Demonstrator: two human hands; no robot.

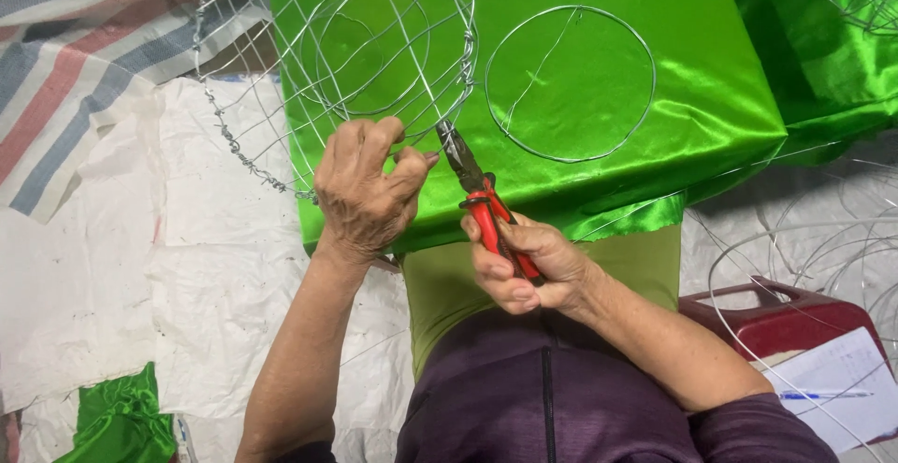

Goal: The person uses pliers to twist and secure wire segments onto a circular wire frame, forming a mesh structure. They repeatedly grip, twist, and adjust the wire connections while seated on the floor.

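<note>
At the centre of the frame we see the left hand (363, 192) with fingers curled, pinching a strand of the wire frame (309, 61), which rises into the upper left. The frame is an open cage of thin twisted wire with round hoops inside it; nothing lies in it, and the green cloth (720, 98) shows through its gaps. The right hand (524, 267), just right of centre, is closed around the red handles of the pliers (477, 196). The plier nose points up and left and meets the frame's wire just beside the left thumb. A loose wire ring (569, 83) lies on the cloth at upper centre, apart from the frame. At lower right stands a red stool (776, 318), with a white paper (842, 379) and a blue pen (823, 395) on it. Loose wire loops (823, 238) curl at the right edge.
</note>
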